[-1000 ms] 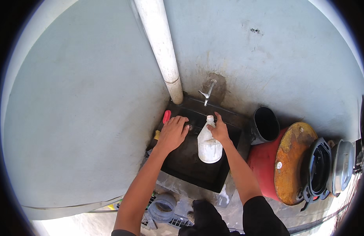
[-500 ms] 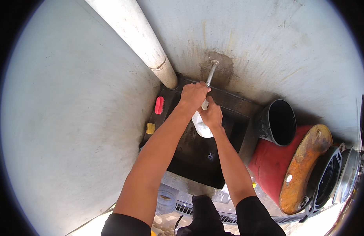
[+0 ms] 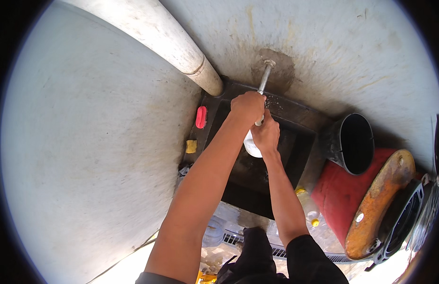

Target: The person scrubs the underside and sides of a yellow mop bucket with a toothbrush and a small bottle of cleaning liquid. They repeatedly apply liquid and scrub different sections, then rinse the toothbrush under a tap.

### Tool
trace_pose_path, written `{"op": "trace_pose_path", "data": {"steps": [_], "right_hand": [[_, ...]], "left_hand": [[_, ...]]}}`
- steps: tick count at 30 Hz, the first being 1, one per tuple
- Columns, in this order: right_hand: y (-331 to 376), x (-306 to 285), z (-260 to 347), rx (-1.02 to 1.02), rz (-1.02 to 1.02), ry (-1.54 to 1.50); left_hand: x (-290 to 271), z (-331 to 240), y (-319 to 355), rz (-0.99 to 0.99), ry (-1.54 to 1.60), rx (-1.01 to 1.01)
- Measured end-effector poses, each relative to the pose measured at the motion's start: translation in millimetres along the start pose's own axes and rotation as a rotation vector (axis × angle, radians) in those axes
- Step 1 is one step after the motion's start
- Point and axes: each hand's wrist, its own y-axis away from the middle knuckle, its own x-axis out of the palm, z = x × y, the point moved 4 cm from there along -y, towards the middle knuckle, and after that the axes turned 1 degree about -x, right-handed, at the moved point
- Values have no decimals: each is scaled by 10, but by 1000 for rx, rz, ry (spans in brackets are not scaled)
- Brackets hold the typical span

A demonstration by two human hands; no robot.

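A metal tap pipe [image 3: 265,78] juts from the wall over a dark sink [image 3: 245,184]. My left hand [image 3: 248,106] is closed around the tap's end, which it mostly hides. Just below it, my right hand [image 3: 267,133] is wrapped round the upper part of a smooth white object [image 3: 252,146], perhaps a bottle, under the tap. Its rounded lower part hangs over the basin; my hand and forearm cover the remainder. Small light specks, like water drops, show beside the tap.
On the sink's left ledge lie a red scrubbing brush [image 3: 201,117] and a yellow sponge [image 3: 191,146]. A thick white pipe [image 3: 200,71] stands in the corner. To the right are a black bucket [image 3: 356,144], a red drum [image 3: 335,194] with a rusty end, and a clear bottle [image 3: 308,206].
The view has shifted, so the scene sits farther right. Both hands stay at the tap. Less of the white object shows below my right hand, and light specks now appear beside the tap.
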Motion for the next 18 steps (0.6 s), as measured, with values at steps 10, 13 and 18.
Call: {"op": "trace_pose_path", "data": {"steps": [10, 13, 18], "right_hand": [[-78, 71, -191, -150, -165, -171], [-196, 140, -157, -113, -178, -187], [-181, 72, -104, -22, -179, -160]], "left_hand": [[-66, -157, 72, -41, 102, -104], [-62, -102, 21, -65, 104, -129], [-5, -136, -25, -100, 139, -129]]}}
